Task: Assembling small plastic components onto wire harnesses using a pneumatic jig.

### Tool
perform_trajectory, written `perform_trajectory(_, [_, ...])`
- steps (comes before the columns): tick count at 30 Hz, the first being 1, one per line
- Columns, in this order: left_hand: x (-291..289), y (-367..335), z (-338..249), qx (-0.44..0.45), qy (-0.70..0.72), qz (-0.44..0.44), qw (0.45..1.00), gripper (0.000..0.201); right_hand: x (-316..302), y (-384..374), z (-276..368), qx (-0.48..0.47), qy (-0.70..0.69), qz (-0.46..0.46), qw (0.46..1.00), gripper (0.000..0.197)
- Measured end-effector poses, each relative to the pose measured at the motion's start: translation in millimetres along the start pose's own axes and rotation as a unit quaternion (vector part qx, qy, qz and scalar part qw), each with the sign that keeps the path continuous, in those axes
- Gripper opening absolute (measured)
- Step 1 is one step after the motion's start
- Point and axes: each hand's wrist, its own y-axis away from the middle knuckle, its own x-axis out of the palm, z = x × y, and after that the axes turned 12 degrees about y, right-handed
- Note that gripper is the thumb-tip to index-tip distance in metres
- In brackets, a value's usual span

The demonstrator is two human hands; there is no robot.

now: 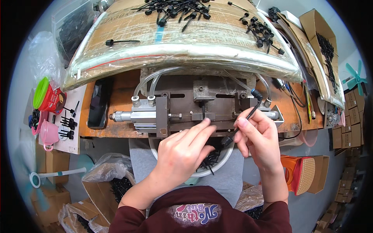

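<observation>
My right hand (258, 136) pinches a black plastic stem with a knobbed head (235, 134) between thumb and fingers, tilted with its thick end toward the lower left. Its other end rises near a black hose fitting on the bench device. My left hand (180, 149) has its fingers stretched out, with the thumb apart. Those fingertips reach the small central block of a metal clamping fixture (202, 87), where another black stem (203, 110) stands upright. Whether the fingertips touch that stem, I cannot tell. Below the hands, a white bowl (227, 158) on my lap holds several similar black parts.
Pneumatic cylinders (143, 118) with clear hoses flank the fixture. Beyond it, a plastic-wrapped cardboard surface (217, 37) carries piles of black parts. A phone (100, 103), a pink cup (49, 134) and a red tub (54, 100) are at left. An orange-red stool (305, 176) stands at right.
</observation>
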Motion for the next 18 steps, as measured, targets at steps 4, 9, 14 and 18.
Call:
perform_trajectory(4, [-8,-4,-12,0.093,0.135,-0.053,0.985,0.039,10,-5,8,0.024,-0.036,0.092,0.995,0.017])
perform_trajectory(9, [-27,3,-13,0.062,0.104,-0.078,0.990,0.032,-29,-62,45,-0.245,0.319,-0.114,0.909,0.027])
perform_trajectory(14, [-19,10,-4,0.017,0.111,-0.055,0.992,0.029,-144,-160,97,-0.284,0.845,-0.252,0.376,0.098])
perform_trajectory(18, [-12,14,0,0.010,0.086,-0.026,0.996,0.027,-150,-220,96,-0.255,0.906,-0.120,0.317,0.122])
